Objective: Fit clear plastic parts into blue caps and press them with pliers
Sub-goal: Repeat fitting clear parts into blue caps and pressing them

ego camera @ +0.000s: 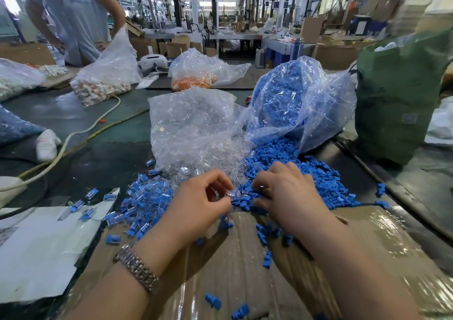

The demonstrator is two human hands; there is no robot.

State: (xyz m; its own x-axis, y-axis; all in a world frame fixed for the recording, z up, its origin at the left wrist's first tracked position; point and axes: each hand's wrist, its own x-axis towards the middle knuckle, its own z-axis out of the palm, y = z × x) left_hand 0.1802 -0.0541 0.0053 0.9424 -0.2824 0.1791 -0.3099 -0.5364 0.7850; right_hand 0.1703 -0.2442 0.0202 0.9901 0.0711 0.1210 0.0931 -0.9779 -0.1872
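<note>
Clear plastic part [226,194] pinched in left hand [201,197] fingertips, centre near. Right hand [284,192] curled into blue caps [318,184]; can't tell what it holds. Light, rigid, slippery: grip by the flat sides.

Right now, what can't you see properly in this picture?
- Pliers: none in the head view.
- Right hand: its palm side faces down onto the blue caps, so its grip is hidden.
- Clear part in left hand: too small and see-through for its shape.
</note>
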